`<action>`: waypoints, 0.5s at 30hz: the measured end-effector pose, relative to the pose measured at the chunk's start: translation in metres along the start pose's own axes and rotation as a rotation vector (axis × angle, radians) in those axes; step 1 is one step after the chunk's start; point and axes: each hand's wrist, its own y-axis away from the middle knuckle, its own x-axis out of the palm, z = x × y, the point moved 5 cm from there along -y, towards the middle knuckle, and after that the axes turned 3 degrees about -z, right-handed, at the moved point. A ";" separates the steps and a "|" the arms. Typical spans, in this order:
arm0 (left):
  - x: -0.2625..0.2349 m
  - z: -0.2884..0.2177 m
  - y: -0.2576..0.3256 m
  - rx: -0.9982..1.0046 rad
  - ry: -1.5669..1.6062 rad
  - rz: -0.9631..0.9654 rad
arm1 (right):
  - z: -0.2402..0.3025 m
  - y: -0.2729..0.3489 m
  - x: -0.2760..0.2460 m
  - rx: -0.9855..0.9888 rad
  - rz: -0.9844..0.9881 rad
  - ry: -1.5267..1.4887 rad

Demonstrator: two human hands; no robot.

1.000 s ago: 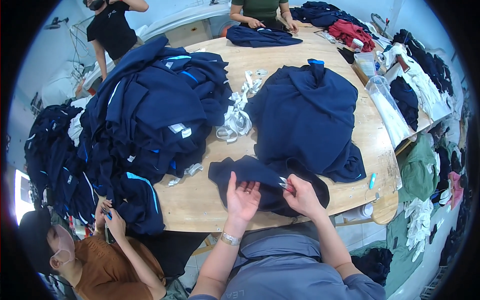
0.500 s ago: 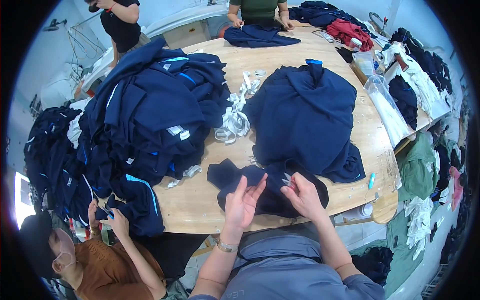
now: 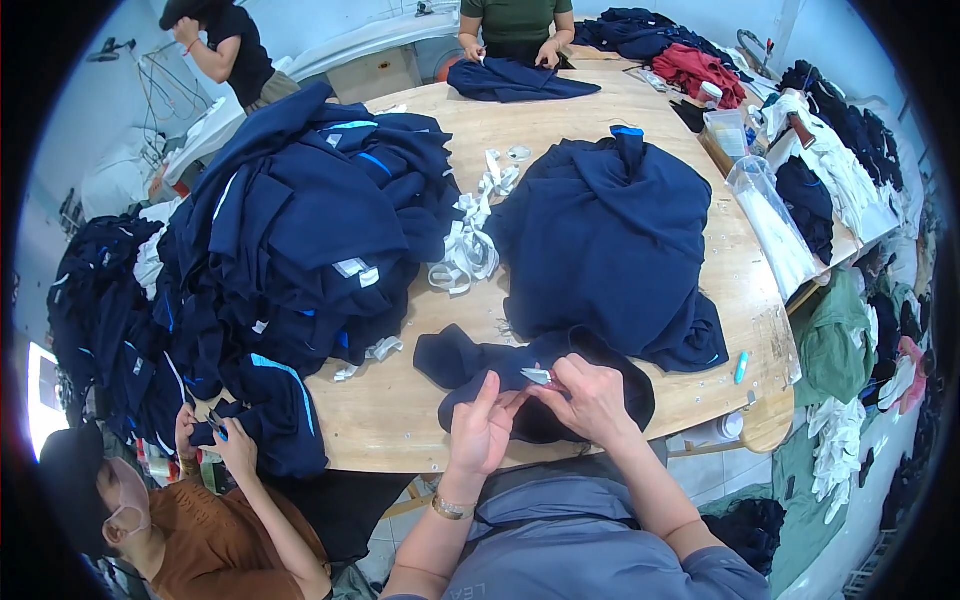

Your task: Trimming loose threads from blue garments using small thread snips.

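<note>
A pair of small metal thread snips (image 3: 537,377) is gripped in my right hand (image 3: 592,403), blades pointing left. My left hand (image 3: 482,428) is turned partly palm up, its thumb raised and its fingers stretched toward the right hand. The fingertips of both hands meet or nearly meet just below the blades; whether a thread lies between them is too small to tell. Beneath both hands a dark navy garment (image 3: 450,362) lies spread near the table's front edge. Behind it sits a larger heap of navy garments (image 3: 610,240).
A tall pile of navy garments (image 3: 310,210) stands at left on the wooden table (image 3: 400,420). White fabric strips (image 3: 468,250) lie between the heaps, and a turquoise cutter or marker (image 3: 741,367) at right. One co-worker (image 3: 220,530) trims at lower left; another (image 3: 515,30) handles navy cloth opposite.
My right hand has moved left with the snips, bringing them up to my left hand's fingertips. The left hand has barely moved. At the far left, a standing person has shifted position.
</note>
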 end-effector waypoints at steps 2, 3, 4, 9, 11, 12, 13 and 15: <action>-0.001 0.001 0.001 0.001 -0.013 0.013 | 0.001 -0.001 0.000 -0.007 0.000 -0.001; -0.002 0.002 0.002 0.004 -0.010 0.029 | 0.002 -0.001 -0.001 -0.007 0.000 -0.002; -0.002 0.003 0.002 0.006 -0.007 0.045 | 0.002 -0.002 -0.001 -0.014 0.000 0.003; -0.001 0.003 0.003 0.012 -0.031 0.042 | -0.001 0.001 -0.002 -0.023 -0.015 0.012; -0.002 0.002 0.002 0.011 -0.028 0.036 | -0.002 0.003 -0.002 -0.019 -0.004 0.021; -0.003 0.003 0.002 0.006 -0.030 0.028 | -0.001 0.003 -0.003 -0.020 -0.005 0.021; -0.004 0.003 0.002 -0.001 -0.032 0.020 | -0.001 0.004 -0.002 -0.028 0.004 0.034; -0.001 0.002 0.002 0.002 -0.041 0.023 | 0.000 0.004 -0.003 -0.035 0.013 0.046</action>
